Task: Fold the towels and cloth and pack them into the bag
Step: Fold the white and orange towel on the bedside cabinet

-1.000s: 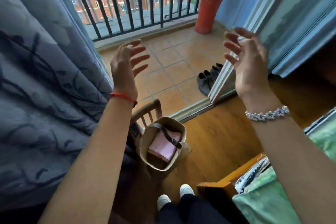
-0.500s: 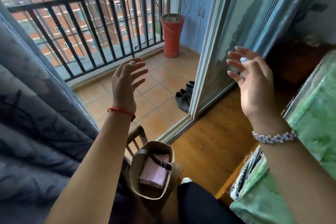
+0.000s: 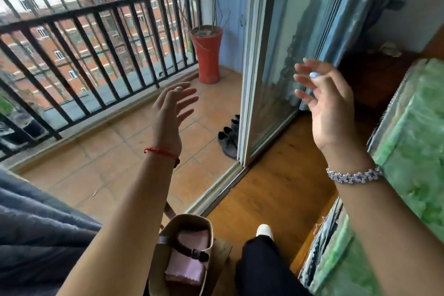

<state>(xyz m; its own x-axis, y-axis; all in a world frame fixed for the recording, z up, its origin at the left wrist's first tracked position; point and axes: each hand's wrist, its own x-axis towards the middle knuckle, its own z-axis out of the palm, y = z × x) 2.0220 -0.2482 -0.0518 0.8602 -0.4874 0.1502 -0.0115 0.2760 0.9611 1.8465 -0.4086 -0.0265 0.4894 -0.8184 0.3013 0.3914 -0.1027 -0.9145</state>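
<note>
Near the sliding balcony door [image 3: 276, 55], left hand [image 3: 168, 115] and right hand [image 3: 329, 108] are both raised, palms roughly facing, fingers spread and relaxed, holding nothing. Well below them the tan bag [image 3: 192, 220] stands open-mouthed on a wooden chair [image 3: 222, 250], between the grey curtain [image 3: 36, 223] and a dark trouser leg [image 3: 262, 267]. Folded pink cloth [image 3: 187, 267] lies inside the bag, beneath its dark buckled strap [image 3: 186, 249]. Green bedding [image 3: 413, 139] lies at right, apart from both hands

red planter [image 3: 208, 54] by black railing [image 3: 79, 31], dark shoes [image 3: 228, 137] beside sliding glass door [image 3: 276, 55]
</note>
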